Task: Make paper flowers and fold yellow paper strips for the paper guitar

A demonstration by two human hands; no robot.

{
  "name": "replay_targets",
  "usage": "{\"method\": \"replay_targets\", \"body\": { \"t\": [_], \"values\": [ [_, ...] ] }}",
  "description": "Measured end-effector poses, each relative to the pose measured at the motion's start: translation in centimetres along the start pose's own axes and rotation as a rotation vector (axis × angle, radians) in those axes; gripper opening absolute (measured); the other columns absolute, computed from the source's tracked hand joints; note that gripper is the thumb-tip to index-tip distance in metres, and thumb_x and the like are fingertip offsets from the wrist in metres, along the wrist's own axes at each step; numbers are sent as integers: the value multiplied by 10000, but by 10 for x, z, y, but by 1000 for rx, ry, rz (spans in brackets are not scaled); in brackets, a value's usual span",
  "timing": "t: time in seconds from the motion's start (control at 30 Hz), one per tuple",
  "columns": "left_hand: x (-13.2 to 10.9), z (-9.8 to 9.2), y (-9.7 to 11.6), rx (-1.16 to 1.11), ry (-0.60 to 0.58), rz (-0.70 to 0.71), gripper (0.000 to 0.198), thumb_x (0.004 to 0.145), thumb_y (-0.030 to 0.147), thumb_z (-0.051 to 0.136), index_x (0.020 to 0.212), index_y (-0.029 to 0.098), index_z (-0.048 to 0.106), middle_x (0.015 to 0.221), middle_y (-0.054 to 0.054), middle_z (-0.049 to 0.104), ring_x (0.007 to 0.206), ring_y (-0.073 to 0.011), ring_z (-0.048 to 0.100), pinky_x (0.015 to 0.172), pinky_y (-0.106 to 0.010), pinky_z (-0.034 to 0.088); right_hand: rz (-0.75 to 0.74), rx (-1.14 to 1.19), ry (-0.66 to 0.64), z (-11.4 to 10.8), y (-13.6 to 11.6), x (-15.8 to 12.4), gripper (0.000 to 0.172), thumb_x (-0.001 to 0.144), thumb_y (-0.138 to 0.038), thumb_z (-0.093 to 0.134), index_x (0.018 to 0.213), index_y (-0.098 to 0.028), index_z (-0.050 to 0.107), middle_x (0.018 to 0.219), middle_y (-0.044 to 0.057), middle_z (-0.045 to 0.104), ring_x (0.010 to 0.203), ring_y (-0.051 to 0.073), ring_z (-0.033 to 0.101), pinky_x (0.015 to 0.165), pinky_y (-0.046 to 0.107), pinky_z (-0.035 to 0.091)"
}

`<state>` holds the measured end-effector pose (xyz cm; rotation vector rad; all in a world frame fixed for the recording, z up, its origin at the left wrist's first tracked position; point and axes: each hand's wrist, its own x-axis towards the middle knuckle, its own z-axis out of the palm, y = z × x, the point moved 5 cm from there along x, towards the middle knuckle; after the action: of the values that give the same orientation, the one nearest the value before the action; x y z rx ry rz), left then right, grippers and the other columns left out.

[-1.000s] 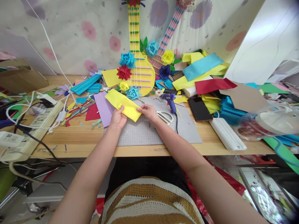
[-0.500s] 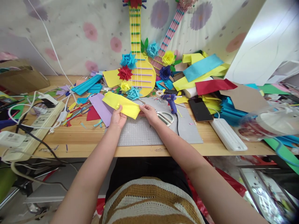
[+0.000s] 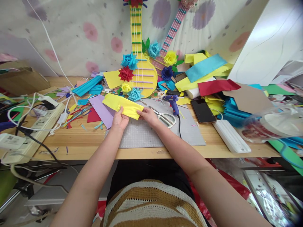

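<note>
A strip of yellow crepe paper [image 3: 123,105] is held above the grey cutting mat [image 3: 139,135]. My left hand [image 3: 120,119] pinches its lower edge with the thumb on top. At the right end, my right hand [image 3: 149,116] grips the corner between thumb and fingers. Scissors with pale handles [image 3: 167,119] lie on the mat just beside my right hand. Behind them stands a purple glue gun [image 3: 174,103] with a black cord. Purple paper [image 3: 102,108] lies to the left, partly under the yellow strip.
A yellow paper guitar [image 3: 146,74] with paper flowers leans at the back, a pink one [image 3: 169,37] beside it. A phone [image 3: 203,111] and white power bank [image 3: 232,136] lie right, near piled coloured paper [image 3: 208,67]. A power strip [image 3: 39,126] with tangled cables is left.
My right hand has shifted slightly left along the yellow paper, so more of the scissors shows. The paper bends a little differently; my left hand keeps its hold.
</note>
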<state>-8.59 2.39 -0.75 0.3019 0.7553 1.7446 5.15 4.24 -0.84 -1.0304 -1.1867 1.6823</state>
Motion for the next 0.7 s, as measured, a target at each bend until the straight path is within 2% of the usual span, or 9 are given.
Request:
{"method": "replay_targets", "body": {
  "t": [0.13,0.27,0.33,0.47,0.6,0.7],
  "values": [
    [-3,2,0,-40,44,-29,304,878,112,477,1165,152,571,1027,-72,705,1024,-148,634,987,-284,453,-10,-10,56,-3,0,0,217,670,-303,730,740,-161,581,713,6,673,663,143,643,695,328,551],
    [-6,5,2,-90,111,-37,272,904,114,422,1114,121,594,981,-79,714,990,-140,648,956,-270,474,61,-10,-58,4,5,-4,241,631,-227,762,713,-151,549,647,-12,658,637,123,646,703,284,551],
    [-7,7,3,-107,112,-46,267,907,111,410,1095,101,599,956,-88,718,967,-138,656,944,-263,481,81,-30,-78,6,6,-3,240,639,-173,749,693,-156,515,595,-27,641,598,113,641,657,262,551],
    [-8,10,7,-78,69,-48,273,889,66,416,1072,108,614,931,-81,723,943,-130,664,935,-253,485,57,-75,-28,0,3,2,204,693,-113,686,703,-167,489,564,-45,630,519,92,615,562,231,539],
    [-6,5,20,16,52,75,288,833,22,477,1046,135,634,930,-67,725,958,-144,660,923,-261,495,96,-122,-53,-11,1,3,193,707,-89,667,684,-162,490,550,-24,636,516,102,620,547,230,539],
    [-5,2,29,89,71,210,306,783,8,538,1036,148,640,939,-59,724,961,-155,659,908,-270,504,112,-110,-92,-17,1,0,184,683,-111,695,691,-155,516,596,-7,658,566,107,636,627,250,556]
  ]
}}
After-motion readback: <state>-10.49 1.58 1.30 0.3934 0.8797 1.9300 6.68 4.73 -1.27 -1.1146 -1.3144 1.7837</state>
